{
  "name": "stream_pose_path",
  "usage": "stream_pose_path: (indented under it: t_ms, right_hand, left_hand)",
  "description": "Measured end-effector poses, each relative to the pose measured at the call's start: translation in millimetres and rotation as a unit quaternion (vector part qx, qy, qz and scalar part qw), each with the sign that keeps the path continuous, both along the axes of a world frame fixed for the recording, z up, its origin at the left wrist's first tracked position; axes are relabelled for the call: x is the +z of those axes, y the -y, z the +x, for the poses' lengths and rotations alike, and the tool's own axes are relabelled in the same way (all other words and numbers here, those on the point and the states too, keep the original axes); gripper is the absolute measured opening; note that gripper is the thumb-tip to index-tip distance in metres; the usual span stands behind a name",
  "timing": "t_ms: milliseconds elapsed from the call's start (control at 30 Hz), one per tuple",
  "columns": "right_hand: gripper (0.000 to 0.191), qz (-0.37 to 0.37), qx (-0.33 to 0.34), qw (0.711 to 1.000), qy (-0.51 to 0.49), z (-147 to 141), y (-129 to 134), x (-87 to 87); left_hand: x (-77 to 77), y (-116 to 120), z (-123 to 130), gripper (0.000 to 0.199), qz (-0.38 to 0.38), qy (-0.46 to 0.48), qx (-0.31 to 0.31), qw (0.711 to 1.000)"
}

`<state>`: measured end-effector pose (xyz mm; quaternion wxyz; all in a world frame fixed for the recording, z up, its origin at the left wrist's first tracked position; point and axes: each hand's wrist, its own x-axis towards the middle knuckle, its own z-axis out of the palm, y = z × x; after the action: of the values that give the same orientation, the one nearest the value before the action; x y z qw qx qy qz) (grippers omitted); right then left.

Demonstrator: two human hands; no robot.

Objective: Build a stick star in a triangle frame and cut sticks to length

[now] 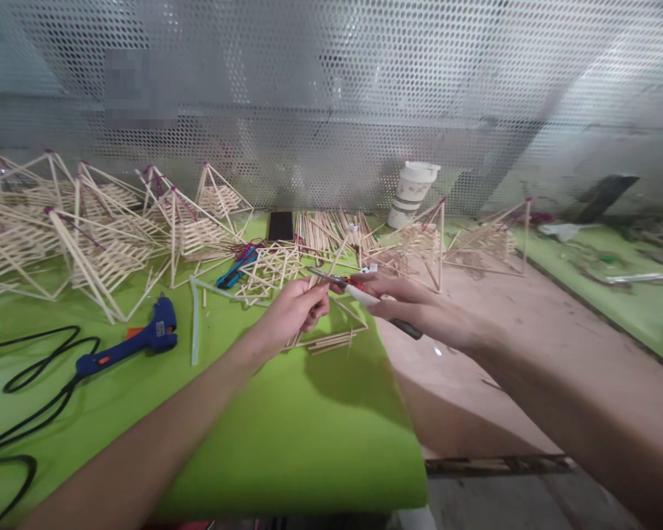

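My left hand is closed around a thin wooden stick frame, with a stick rising above the fingers. My right hand grips a pair of hand shears with a pale handle, a dark handle end and a red part near the pivot. The metal blades point left, right beside the sticks at my left fingers; whether they touch a stick I cannot tell. Below my hands lies a small bundle of short sticks. Behind my left hand rests a flat stick lattice.
Several stick pyramids crowd the left back, others stand right. A blue glue gun with black cord lies left. Near the back are a blue tool, black box, loose sticks and a white cup. Perforated metal rises behind.
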<state>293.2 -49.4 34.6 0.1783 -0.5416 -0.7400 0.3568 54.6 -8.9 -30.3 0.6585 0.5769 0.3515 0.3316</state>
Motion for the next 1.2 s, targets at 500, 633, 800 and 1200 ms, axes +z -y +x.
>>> stream_pose_path:
  t_ms: [500,633,800,1200]
  right_hand:
    - [0.012,-0.057,0.119,0.983,-0.125,9.9,-27.2,-5.1]
    - [0.013,-0.063,0.117,0.986,-0.101,7.2,-27.6,-3.8]
    - [0.008,-0.062,0.132,0.985,-0.088,5.3,-28.8,-0.5]
    - [0.017,0.062,0.072,0.987,0.130,13.0,-48.4,-39.1]
  left_hand:
    - [-3.1,-2.7,1.2,0.023,-0.024,0.068,0.005,0.997]
    - [-4.0,-3.3,0.2,0.022,-0.029,0.051,0.012,0.998]
    - [-8.8,-6.4,-0.6,0.022,-0.034,0.061,0.016,0.997]
    - [1.4,4.1,2.3,0.027,0.007,0.007,0.007,1.000]
